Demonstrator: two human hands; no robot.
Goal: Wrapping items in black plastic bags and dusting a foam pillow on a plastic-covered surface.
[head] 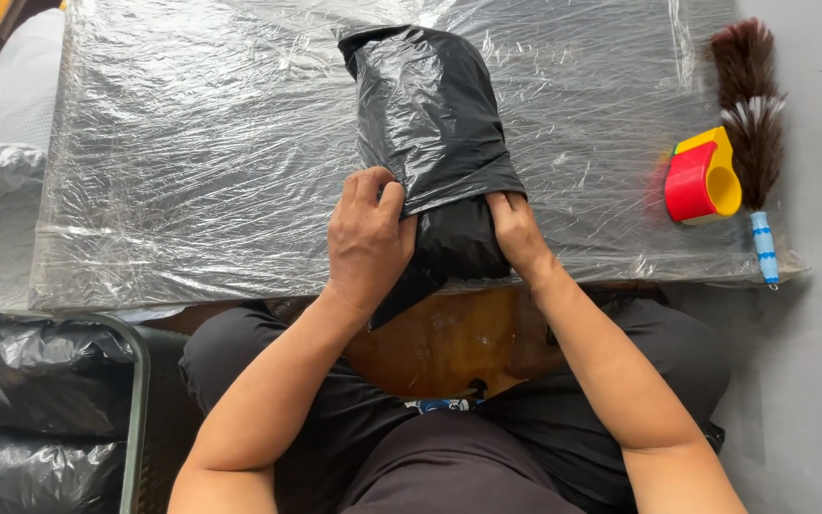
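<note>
Your left hand (365, 238) and right hand (516, 231) both clamp the near end of the black bag (430, 124), holding its wrap tight. It lies on the film-covered counter (192, 143), with the tape dispenser (703, 178) and duster (752, 114) well right of it.

Parcel at the near edge of the board

A parcel (430, 124) lay on a film-wrapped board (202, 152), its near end at the board's near edge, roughly midway across. The left hand (365, 238) gripped that end from the left and the right hand (516, 233) from the right. To the right, on the board's right edge, sat a tape dispenser (702, 179), with a duster (752, 124) just beside it, farther right. Bags (30, 409) were piled at near left, below the board.
</note>
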